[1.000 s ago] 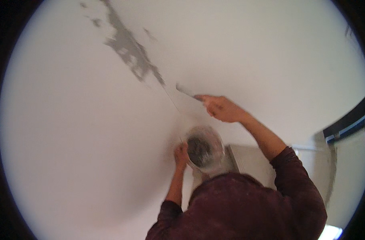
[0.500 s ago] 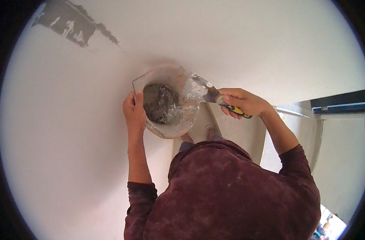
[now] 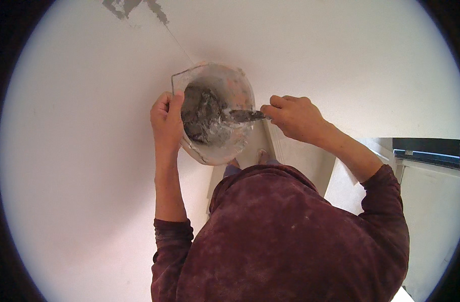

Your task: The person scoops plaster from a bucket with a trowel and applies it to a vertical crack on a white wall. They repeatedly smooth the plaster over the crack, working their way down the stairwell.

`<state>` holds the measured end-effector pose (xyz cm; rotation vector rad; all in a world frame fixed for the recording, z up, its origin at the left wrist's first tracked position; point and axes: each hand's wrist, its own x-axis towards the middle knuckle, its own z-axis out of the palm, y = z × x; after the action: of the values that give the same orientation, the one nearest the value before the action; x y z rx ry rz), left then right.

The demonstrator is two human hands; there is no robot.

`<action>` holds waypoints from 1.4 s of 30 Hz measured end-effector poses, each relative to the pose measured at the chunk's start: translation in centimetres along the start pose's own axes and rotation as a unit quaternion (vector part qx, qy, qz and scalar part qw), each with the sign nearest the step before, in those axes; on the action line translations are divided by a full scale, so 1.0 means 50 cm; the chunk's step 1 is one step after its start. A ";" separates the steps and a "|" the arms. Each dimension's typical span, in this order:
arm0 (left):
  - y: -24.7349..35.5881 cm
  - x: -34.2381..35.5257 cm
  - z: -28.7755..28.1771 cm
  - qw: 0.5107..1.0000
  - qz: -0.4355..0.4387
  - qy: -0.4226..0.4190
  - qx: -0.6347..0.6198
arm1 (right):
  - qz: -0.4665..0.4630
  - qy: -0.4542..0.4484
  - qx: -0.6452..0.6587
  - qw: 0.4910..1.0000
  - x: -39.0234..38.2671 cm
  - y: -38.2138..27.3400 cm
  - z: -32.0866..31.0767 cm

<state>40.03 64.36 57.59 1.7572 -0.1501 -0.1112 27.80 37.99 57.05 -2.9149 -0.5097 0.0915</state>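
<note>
My left hand point(image 3: 167, 118) grips the left rim of a round plaster-smeared bucket point(image 3: 229, 80), thumb over the edge. A thin wire handle point(image 3: 182, 73) sticks up at its far left. Inside lies a dark grey, wet-looking paste point(image 3: 202, 113). My right hand point(image 3: 295, 117) is closed round a putty knife point(image 3: 247, 116), whose handle is mostly hidden in the fist. The knife's blade reaches over the right rim into the bucket, its tip near or in the paste; which one I cannot tell.
White walls point(image 3: 79, 136) meet in a corner just beyond the bucket. A grey unpainted patch point(image 3: 124, 6) shows high at the left. My feet point(image 3: 263, 155) are below the bucket. A pale door-like panel point(image 3: 431, 201) with a dark band point(image 3: 426, 149) stands at the right.
The putty knife has gone from the bucket's right rim down into it, and my right hand has turned over, knuckles up. The grey wall patch sits higher in view.
</note>
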 end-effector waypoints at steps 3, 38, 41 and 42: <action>-0.004 -0.001 -0.007 1.000 -0.002 0.001 -0.021 | -0.018 -0.010 0.040 0.999 0.015 -0.004 0.039; -0.006 -0.007 0.002 0.998 0.008 0.034 -0.049 | 0.006 -0.020 0.009 1.000 0.051 -0.061 0.059; -0.013 -0.016 -0.005 0.999 0.002 0.042 -0.017 | 0.018 -0.099 0.029 0.994 0.049 -0.079 0.062; -0.013 -0.018 -0.009 0.999 -0.010 0.039 -0.018 | 0.014 -0.107 0.038 0.993 0.048 -0.086 0.063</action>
<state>39.25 65.04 57.03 1.7239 -0.0735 -0.0594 28.34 43.30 54.69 -2.8527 -0.4858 0.4203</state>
